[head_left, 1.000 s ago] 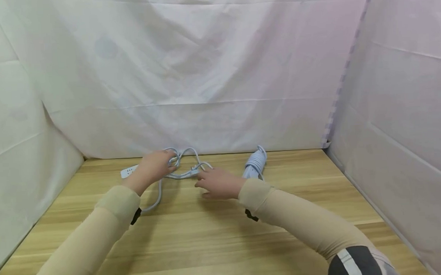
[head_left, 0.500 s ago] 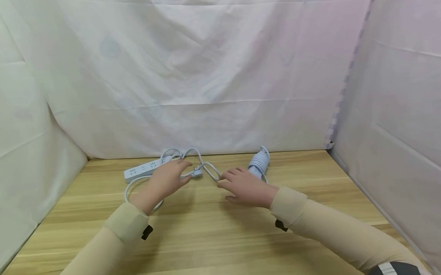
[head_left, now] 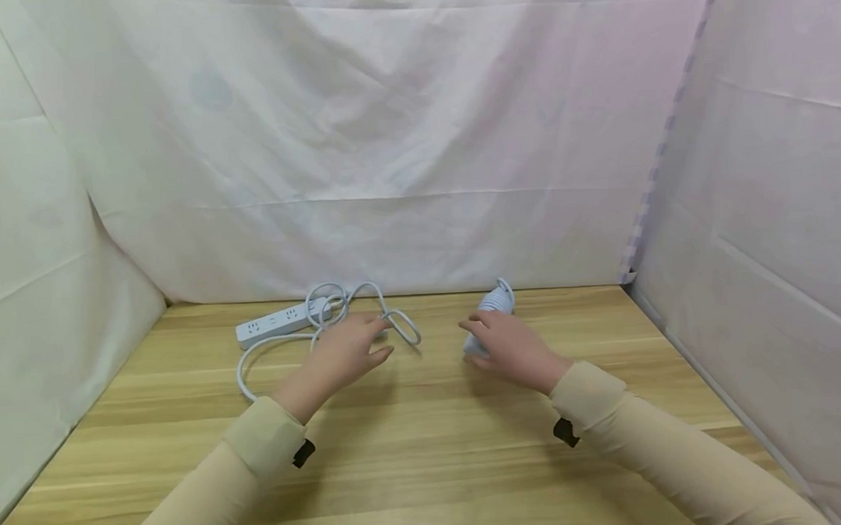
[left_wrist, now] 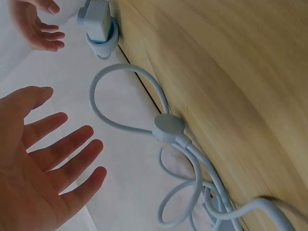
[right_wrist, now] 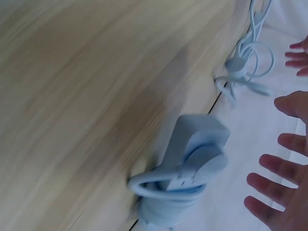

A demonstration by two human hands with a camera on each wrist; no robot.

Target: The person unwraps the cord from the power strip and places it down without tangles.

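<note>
A white power strip [head_left: 271,325] lies at the back left of the wooden table, its cord [head_left: 245,372] spread in loose loops. Over the plug end of that cord my left hand [head_left: 347,348] hovers with fingers spread, holding nothing. The left wrist view shows the plug [left_wrist: 169,127] on the table, apart from the fingers. At the back right lies a second power strip [right_wrist: 199,132] with its cord [head_left: 496,300] wound tightly round it. My right hand [head_left: 512,348] is just above this strip, fingers extended, and partly hides it in the head view.
The wooden table [head_left: 429,458] ends at a white cloth [head_left: 387,139] hanging behind it. Another white cloth [head_left: 779,239] hangs along the right side, and one [head_left: 26,272] along the left.
My left hand has drawn off the unwound power strip and moved right, towards its plug. My right hand has moved right, from the loose cord to over the wound strip.
</note>
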